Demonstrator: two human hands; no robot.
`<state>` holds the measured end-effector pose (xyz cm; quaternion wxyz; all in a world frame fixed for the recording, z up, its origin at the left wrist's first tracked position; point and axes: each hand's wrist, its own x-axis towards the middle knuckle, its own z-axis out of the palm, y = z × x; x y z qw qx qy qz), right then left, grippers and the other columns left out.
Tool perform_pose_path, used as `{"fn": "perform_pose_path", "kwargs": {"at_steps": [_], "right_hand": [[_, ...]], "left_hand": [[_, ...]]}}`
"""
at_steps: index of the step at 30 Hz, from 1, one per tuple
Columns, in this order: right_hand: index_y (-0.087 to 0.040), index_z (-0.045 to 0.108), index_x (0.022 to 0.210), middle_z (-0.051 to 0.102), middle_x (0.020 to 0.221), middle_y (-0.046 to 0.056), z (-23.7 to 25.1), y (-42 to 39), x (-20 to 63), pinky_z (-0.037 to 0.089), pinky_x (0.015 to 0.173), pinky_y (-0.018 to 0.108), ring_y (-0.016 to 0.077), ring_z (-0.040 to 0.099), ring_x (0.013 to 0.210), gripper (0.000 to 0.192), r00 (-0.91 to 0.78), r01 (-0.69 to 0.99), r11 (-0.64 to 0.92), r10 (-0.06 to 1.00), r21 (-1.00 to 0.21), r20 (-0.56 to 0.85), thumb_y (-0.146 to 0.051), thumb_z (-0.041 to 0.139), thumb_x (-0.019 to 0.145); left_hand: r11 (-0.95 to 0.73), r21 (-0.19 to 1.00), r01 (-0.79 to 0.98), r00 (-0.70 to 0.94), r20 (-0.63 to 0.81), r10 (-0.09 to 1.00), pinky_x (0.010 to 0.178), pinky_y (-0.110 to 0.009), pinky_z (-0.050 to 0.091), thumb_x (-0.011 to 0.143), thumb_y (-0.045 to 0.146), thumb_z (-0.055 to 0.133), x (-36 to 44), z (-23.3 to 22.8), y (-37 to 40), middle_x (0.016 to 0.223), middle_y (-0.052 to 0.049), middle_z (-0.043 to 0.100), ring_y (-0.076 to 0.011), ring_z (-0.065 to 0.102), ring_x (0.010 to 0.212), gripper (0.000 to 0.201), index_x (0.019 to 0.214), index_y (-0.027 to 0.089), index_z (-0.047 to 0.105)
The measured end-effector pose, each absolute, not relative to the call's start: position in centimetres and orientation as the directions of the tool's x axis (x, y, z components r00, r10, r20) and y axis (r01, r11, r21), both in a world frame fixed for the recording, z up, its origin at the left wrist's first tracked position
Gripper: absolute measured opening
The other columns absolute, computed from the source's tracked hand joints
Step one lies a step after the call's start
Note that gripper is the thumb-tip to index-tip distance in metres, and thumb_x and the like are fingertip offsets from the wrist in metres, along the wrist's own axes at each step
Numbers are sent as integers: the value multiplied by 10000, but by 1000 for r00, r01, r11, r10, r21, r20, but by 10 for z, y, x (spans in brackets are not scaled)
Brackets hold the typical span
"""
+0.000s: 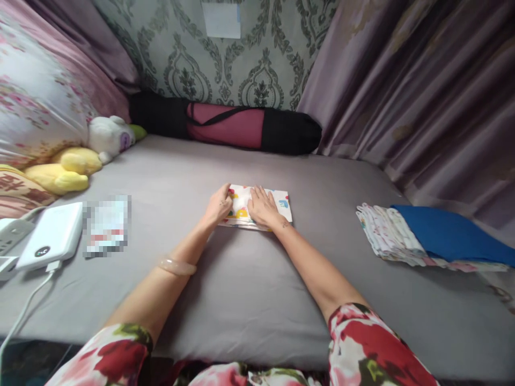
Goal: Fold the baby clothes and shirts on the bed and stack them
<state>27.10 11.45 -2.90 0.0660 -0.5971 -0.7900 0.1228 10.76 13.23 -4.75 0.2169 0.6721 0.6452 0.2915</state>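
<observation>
A folded white cloth (284,201) with a colourful print lies flat in the middle of the grey bed sheet (241,300). My left hand (221,205) is at the cloth's left edge, its fingers curled in and closed over that side. On top of the cloth, right of its centre, my right hand (263,207) rests flat with fingers stretched out, pressing on the fabric. Several layers show along the near edge of the fold.
At the right lie a stack of folded printed cloths (390,233) and a blue cloth (450,236). A black and maroon long bag (225,126) lies along the wall. Plush toys (66,169), a white power bank (52,236) with a cable, and a blurred packet (108,225) are on the left.
</observation>
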Motion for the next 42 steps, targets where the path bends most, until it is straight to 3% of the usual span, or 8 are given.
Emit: {"fn": "perform_pose_path", "kwargs": {"at_steps": [4,8,13,20,29,33,42], "right_hand": [[-40,284,1522,225,1611,133,-31,118,259,52,1211,433,235,131,1499,598,-272,924,272,962,-267,40,-318,218,997],[-14,306,1510,275,1594,139,-34,116,251,79,1211,411,242,169,1489,602,-254,935,251,967,-250,21,-307,245,987],[-13,298,1513,269,1595,144,-39,124,248,83,1208,424,256,166,1489,610,-253,941,244,967,-233,-9,-320,239,988],[-24,330,1498,289,1585,159,-47,126,224,60,1202,429,247,201,1479,609,-243,937,255,967,-238,80,-356,212,1002],[-32,328,1494,284,1585,173,-48,131,217,49,1194,461,265,179,1482,591,-234,944,237,971,-228,41,-338,244,995],[-32,291,1510,220,1607,171,-51,132,197,20,1197,460,256,116,1498,601,-264,932,279,960,-234,95,-348,228,1002],[-13,260,1521,222,1608,160,-45,122,187,64,1209,437,249,144,1494,616,-282,910,273,959,-312,19,-347,225,1005]], "left_hand": [[-41,773,633,-104,137,985,1077,-358,417,849,139,371,101,-51,127,1310,-90,634,-228,570,1227,519,1328,145,568],[-42,831,554,-147,147,978,1084,-383,418,836,150,384,95,-59,129,1261,-74,668,-224,589,1204,493,1276,169,606],[-75,898,433,-180,168,969,1082,-389,430,829,161,353,87,-69,138,1251,-115,667,-219,592,1208,500,1264,117,596],[-119,922,368,-196,202,959,1088,-379,428,844,170,341,81,-77,143,1227,-121,675,-198,603,1193,475,1246,110,587],[-94,969,227,-256,152,955,1076,-383,435,854,166,348,80,-82,149,1212,-152,675,-202,607,1197,443,1225,96,579],[-82,973,214,-266,139,954,1082,-387,429,851,147,339,81,-77,147,1217,-138,673,-193,615,1187,428,1205,115,577],[-100,940,325,-228,180,957,1070,-360,433,869,181,338,82,-79,146,1223,-140,659,-186,607,1184,431,1232,116,563]]}}
